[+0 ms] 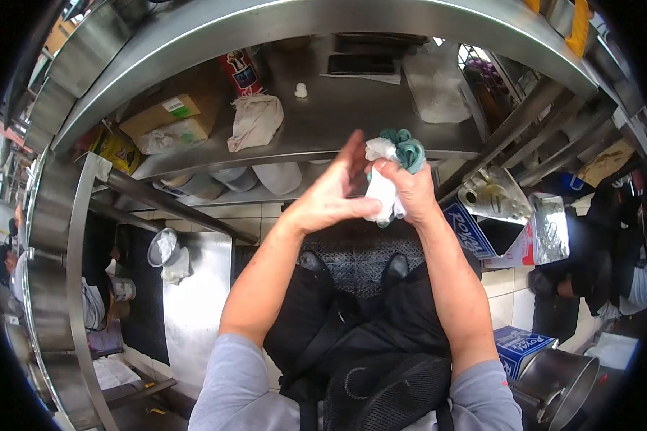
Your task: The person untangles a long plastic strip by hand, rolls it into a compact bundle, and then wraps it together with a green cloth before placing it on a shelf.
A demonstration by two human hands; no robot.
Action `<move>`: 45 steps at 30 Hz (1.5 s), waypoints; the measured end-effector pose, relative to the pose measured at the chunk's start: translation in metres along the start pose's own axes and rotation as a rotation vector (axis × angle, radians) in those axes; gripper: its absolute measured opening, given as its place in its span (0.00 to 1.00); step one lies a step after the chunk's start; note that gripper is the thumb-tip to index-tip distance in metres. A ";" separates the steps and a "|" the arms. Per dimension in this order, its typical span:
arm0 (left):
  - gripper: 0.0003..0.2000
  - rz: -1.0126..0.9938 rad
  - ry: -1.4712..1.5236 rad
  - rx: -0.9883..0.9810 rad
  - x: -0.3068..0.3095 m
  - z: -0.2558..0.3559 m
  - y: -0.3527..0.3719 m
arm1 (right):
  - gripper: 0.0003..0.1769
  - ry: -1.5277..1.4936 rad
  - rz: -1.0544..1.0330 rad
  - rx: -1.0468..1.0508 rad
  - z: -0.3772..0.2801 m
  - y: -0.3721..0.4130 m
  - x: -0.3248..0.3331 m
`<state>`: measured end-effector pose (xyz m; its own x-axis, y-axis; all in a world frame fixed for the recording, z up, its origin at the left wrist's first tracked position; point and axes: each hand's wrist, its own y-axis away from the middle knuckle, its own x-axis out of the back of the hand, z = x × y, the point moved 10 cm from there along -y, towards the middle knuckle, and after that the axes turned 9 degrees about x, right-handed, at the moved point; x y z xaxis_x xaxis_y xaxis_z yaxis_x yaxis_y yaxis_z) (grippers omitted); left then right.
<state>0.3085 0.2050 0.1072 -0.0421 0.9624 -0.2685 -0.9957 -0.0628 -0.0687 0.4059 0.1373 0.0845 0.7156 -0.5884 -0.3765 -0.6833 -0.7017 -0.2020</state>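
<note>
My right hand point(413, 189) is closed around a crumpled bundle, a white part point(383, 195) with twisted green cloth point(410, 150) sticking out at the top. Close by on the left, my left hand point(336, 188) has its fingers spread, with the thumb tip right at the white part. The bundle is up in front of me, before the edge of a steel shelf point(316, 133). On that shelf lie a pale rag point(256, 122), a small white scrap point(300, 90) and a flat dark object point(364, 65).
A cardboard box point(198, 100) and a red container point(241, 74) stand at the shelf's left. Blue tins point(469, 230) and a steel pot point(575, 384) are low at my right. A steel surface point(201, 302) bears a small bucket point(163, 248). Another person point(615, 276) is at the right edge.
</note>
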 end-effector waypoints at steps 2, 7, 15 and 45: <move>0.60 0.059 0.105 -0.022 0.015 0.009 -0.001 | 0.20 -0.014 -0.012 0.034 -0.004 0.000 0.000; 0.57 0.113 0.368 0.117 0.009 -0.010 0.002 | 0.12 0.060 -0.079 0.143 -0.008 0.009 -0.019; 0.28 0.037 0.046 0.322 -0.010 -0.032 0.001 | 0.16 0.258 -0.217 0.201 -0.004 0.008 -0.025; 0.65 0.343 -0.403 0.055 -0.002 -0.012 -0.007 | 0.10 0.134 0.230 0.230 -0.027 -0.008 0.028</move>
<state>0.3162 0.2001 0.0970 -0.3836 0.9151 0.1244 -0.9217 -0.3879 0.0115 0.4356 0.1159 0.0997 0.5414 -0.7786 -0.3172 -0.8327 -0.4446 -0.3301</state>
